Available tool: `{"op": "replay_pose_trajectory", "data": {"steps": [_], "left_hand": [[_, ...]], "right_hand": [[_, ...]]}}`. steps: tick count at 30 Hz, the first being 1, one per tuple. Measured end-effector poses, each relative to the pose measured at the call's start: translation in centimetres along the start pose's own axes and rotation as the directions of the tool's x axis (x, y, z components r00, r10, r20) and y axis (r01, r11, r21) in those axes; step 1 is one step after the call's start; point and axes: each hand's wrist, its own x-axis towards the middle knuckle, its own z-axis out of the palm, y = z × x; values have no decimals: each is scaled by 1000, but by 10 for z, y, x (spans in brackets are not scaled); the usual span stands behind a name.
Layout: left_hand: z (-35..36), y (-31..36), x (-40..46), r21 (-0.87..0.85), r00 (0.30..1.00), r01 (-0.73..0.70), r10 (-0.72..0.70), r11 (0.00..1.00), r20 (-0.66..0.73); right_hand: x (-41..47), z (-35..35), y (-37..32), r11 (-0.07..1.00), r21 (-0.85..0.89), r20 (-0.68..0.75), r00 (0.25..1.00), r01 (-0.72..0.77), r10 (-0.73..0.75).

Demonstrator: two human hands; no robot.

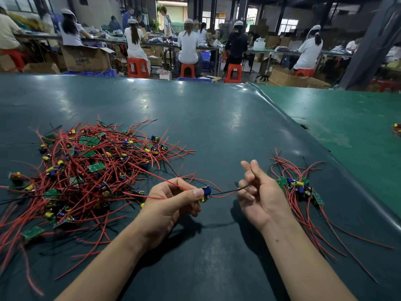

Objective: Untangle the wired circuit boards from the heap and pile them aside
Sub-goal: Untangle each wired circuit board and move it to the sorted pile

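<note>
tangled heap (pixel 86 170) left, small pile (pixel 300 187) right

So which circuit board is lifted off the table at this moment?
The circuit board gripped by the left hand, between the big heap and the small pile. The right hand pinches its black wire; all others lie on the table.

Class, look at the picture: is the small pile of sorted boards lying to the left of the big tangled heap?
No, the small pile lies right of the big heap, beyond the right hand.
</note>
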Motion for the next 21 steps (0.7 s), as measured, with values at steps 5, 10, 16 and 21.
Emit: {"op": "replay_pose_trajectory", "data": {"steps": [5, 10, 16, 21], "left_hand": [[1, 1, 0, -29, 1000, -3, 2, 1000, -27], [1, 1, 0, -18, 999, -3, 2, 1000, -32], [0, 0, 1, -9, 997, -12, 11, 1000, -74], [-3, -1, 4, -70, 987, -10, -1, 997, -160]], "right_hand": [[-2, 0, -4, 995, 83, 89, 995, -61, 54], [-4, 0, -3, 983, 149, 121, 989, -108, 90], [-4, 1, -1, 993, 78, 136, 988, -90, 79], [-4, 2, -1, 999, -25, 82, 995, -46, 48]]}}
